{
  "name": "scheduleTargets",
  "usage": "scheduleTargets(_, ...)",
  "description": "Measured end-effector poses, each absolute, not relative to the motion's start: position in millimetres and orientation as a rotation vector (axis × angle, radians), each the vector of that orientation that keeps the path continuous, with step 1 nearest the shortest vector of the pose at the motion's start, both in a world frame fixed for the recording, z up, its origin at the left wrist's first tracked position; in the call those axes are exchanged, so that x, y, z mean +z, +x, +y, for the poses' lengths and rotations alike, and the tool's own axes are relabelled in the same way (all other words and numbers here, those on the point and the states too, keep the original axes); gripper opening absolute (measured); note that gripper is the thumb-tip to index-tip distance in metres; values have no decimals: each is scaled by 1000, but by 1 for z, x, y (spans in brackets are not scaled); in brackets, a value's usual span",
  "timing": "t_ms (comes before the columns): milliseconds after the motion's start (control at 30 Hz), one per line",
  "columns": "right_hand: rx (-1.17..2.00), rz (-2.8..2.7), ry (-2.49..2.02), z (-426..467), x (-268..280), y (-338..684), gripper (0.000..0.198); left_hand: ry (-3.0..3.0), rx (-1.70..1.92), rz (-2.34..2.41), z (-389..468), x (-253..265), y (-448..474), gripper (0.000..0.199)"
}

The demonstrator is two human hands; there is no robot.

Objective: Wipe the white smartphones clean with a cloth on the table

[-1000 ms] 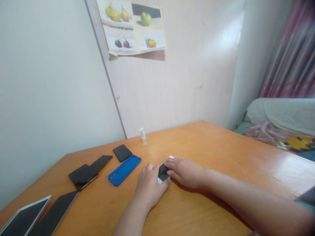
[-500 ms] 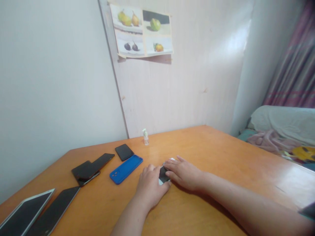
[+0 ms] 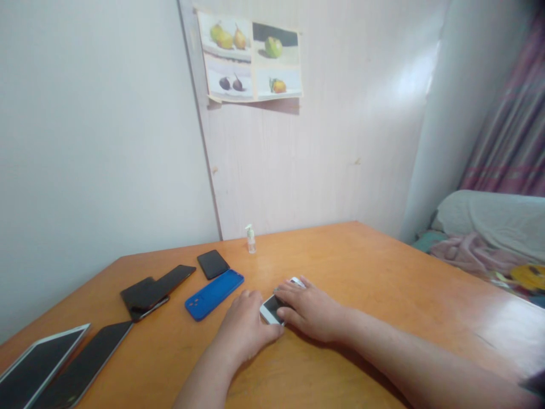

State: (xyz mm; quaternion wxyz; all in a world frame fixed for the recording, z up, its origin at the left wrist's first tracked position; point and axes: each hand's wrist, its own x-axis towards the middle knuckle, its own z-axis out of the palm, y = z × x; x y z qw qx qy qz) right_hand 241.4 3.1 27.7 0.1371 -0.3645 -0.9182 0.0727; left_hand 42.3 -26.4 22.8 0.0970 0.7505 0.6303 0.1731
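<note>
A white smartphone [image 3: 272,311] with a dark screen lies face up on the wooden table, partly covered by both hands. My left hand [image 3: 243,325] curls around its near left end, the thumb at the lower edge and the other fingers along the far side. Across its right part rests my right hand [image 3: 313,309], palm down, fingers stretched out and the thumb on the screen. A white corner of the phone shows beyond the right fingertips. To the left of my left hand lies an open-faced blue phone case [image 3: 215,294].
Behind the blue case lies a black device [image 3: 213,264]. Stacked dark phones [image 3: 164,289] lie further left, with a white-framed tablet [image 3: 40,360] and a dark tablet [image 3: 87,363] nearer. A small pump bottle [image 3: 251,240] stands by the wall at the table's [image 3: 340,244] back edge.
Both hands and the smartphone have shifted slightly left and nearer. More of the phone's white lower end shows between my hands. The view has shifted a little; the other things lie as before.
</note>
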Motion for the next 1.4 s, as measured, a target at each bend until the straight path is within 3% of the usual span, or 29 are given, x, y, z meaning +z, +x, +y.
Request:
scheduleTargets(267, 243, -2591, -1211, 8, 26, 244, 43, 2186, 556, 1850, -26, 21, 44, 36)
scheduleTargets(433, 311, -2724, -931, 1, 29, 239, 40, 2225, 610, 1806, -23, 14, 44, 32)
scheduleTargets(633, 286, -2625, -1190, 5, 29, 243, 44, 2197, 626, 1805, -23, 14, 44, 43)
scheduleTargets(800, 366, -2747, -884, -5, 32, 238, 42, 2187, 664, 1751, -23, 13, 46, 32)
scheduleTargets(967, 332, -2697, -1079, -1, 31, 240, 47, 2154, 729, 1753, -23, 11, 46, 44)
scheduleTargets(1167, 365, -2770, -846, -5, 31, 238, 48, 2131, 705, 1731, -23, 12, 46, 45)
scheduleTargets(1400, 367, -2726, -994, -6, 33, 236, 54, 2116, 737, 1686, -23, 11, 44, 52)
